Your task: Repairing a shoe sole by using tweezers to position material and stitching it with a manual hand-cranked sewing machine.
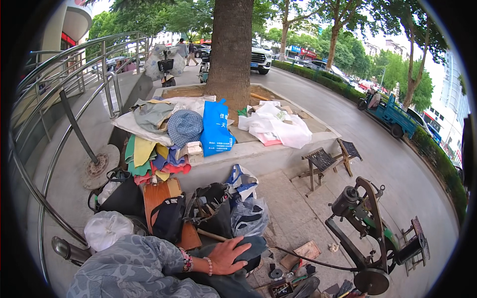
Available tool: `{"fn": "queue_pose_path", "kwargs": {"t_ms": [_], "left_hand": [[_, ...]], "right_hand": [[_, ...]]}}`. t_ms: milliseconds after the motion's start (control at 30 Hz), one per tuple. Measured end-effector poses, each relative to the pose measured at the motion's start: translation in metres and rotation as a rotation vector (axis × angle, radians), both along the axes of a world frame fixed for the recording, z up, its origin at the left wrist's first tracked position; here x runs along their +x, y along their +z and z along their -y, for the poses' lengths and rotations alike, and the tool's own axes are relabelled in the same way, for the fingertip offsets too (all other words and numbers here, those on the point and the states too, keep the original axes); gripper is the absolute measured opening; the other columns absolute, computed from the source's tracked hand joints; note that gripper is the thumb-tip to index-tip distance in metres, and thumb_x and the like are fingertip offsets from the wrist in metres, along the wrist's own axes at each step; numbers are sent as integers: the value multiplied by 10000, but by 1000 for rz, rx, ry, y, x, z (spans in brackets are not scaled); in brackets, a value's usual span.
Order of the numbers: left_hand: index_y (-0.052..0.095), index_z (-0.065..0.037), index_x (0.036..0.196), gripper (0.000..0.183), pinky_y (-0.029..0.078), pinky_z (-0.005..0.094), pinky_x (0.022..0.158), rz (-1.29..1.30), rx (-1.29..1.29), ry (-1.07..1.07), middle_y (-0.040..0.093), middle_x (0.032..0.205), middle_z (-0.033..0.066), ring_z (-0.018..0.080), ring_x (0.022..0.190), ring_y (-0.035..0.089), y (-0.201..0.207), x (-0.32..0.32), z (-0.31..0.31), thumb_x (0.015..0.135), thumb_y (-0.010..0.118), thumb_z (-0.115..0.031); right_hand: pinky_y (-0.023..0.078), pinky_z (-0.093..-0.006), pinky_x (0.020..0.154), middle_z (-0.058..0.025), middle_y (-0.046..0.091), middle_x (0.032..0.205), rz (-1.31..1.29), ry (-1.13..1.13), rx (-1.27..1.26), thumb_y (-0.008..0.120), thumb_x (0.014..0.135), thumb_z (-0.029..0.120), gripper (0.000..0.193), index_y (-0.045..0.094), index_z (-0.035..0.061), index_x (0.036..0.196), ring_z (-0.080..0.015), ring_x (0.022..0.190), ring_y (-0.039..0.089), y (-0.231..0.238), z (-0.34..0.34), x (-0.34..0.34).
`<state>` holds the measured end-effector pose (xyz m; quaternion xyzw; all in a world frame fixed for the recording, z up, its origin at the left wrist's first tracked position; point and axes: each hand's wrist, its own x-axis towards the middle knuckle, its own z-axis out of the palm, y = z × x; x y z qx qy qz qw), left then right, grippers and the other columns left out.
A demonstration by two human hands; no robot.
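Note:
My left hand (226,256) lies palm down on dark grey-green cloth (254,247) at the bottom centre. Its fingers are stretched and a little apart, with nothing visibly gripped. Beaded bracelets ring the wrist below a grey patterned sleeve (134,263). My right hand is out of the picture. Just beyond the left hand stands an open dark bag (211,203) full of hand tools, with a black bag (169,218) beside it. To the right of the hand, a black roll (276,273), a small box of bits (281,289) and a wooden board (300,255) lie on the paving.
A hand-cranked sewing machine (367,223) stands at right, and two folding stools (320,166) sit behind it. Cloth pieces (154,156), a blue bag (216,129) and white plastic (276,124) cover the ledge by a tree trunk (229,54). Metal railings (104,69) run along the left.

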<state>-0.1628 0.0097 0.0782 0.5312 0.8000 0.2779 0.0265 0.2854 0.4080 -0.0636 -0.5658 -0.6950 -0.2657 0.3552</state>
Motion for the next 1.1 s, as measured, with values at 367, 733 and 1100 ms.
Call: {"fn": "queue_pose_path", "kwargs": {"t_ms": [367, 733, 1100], "left_hand": [[398, -120, 1448, 676, 385, 477, 1051, 225, -15, -99, 371, 1432, 250, 436, 1271, 440, 2, -18, 0, 880, 636, -400], [387, -134, 1454, 690, 407, 488, 1017, 119, 17, -125, 381, 1401, 241, 442, 1235, 463, -3, -20, -2, 874, 633, -415], [400, -131, 1447, 689, 400, 493, 1021, 103, 12, -119, 375, 1405, 240, 443, 1236, 462, -1, -15, -3, 869, 641, -420]], "right_hand": [[482, -419, 823, -252, 656, 1059, -996, -46, -508, 501, 996, 255, 358, 598, -45, 1166, -365, 904, 621, 46, 18, -22], [493, -462, 800, -240, 652, 1079, -623, -79, -322, 514, 986, 342, 436, 609, -39, 1175, -399, 955, 620, -7, -16, 8], [508, -446, 630, -146, 657, 902, -31, 33, -206, 561, 876, 223, 220, 671, 97, 1018, -326, 762, 639, -56, -47, 40]]}}
